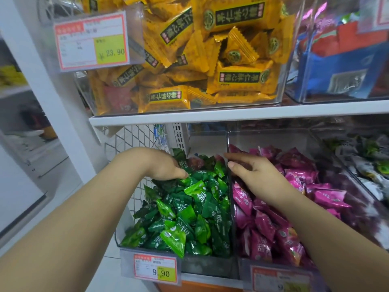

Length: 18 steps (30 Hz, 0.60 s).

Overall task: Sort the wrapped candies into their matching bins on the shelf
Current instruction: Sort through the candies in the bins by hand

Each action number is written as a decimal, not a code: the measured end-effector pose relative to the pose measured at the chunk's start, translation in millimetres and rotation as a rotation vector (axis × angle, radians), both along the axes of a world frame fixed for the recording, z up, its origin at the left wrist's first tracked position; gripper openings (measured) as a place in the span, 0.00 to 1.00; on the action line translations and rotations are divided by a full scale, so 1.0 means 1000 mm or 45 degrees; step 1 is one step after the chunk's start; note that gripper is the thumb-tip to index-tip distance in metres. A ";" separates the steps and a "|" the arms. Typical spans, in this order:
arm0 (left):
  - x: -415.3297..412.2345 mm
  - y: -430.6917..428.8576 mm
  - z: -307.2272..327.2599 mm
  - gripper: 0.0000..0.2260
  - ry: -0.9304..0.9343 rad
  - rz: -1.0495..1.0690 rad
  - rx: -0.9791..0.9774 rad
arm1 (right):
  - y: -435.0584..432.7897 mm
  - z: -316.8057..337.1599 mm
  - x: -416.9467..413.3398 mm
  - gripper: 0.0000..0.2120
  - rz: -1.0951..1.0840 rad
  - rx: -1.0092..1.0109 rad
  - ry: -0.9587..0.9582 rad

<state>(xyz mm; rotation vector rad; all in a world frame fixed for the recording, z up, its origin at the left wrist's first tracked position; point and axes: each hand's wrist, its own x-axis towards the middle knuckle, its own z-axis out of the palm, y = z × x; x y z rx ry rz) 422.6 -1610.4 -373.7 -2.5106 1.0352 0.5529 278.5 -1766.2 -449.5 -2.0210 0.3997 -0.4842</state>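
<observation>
A clear bin (pixel 126 252) on the lower shelf is full of green wrapped candies (pixel 189 218). A few dark red candies (pixel 195 163) lie at its back. The bin to its right (pixel 244 268) holds pink wrapped candies (pixel 294 234). My left hand (pixel 164 165) reaches palm down into the back of the green bin, its fingers curled round a dark green candy (pixel 179 158) that sticks up above them. My right hand (pixel 252 175) hovers over the back left of the pink bin. Its fingers stretch straight towards the divider and its thumb is spread apart from them.
On the upper shelf (pixel 231 114) stands a clear bin of yellow packets (pixel 210 60), with a bin of blue and red packs (pixel 336 66) to its right. A third lower bin at far right (pixel 370 169) holds grey-green candies. Price tags (pixel 155 268) hang on the bin fronts.
</observation>
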 end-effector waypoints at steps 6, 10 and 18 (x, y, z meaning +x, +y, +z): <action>0.007 -0.036 -0.011 0.21 -0.080 -0.071 -0.528 | 0.000 0.001 -0.001 0.13 0.009 -0.002 0.010; 0.019 -0.054 -0.039 0.24 0.028 0.042 -0.690 | 0.001 0.001 -0.001 0.12 0.032 -0.002 0.012; 0.030 -0.051 -0.044 0.08 -0.137 0.112 -1.078 | 0.000 0.005 -0.003 0.11 0.034 0.013 0.013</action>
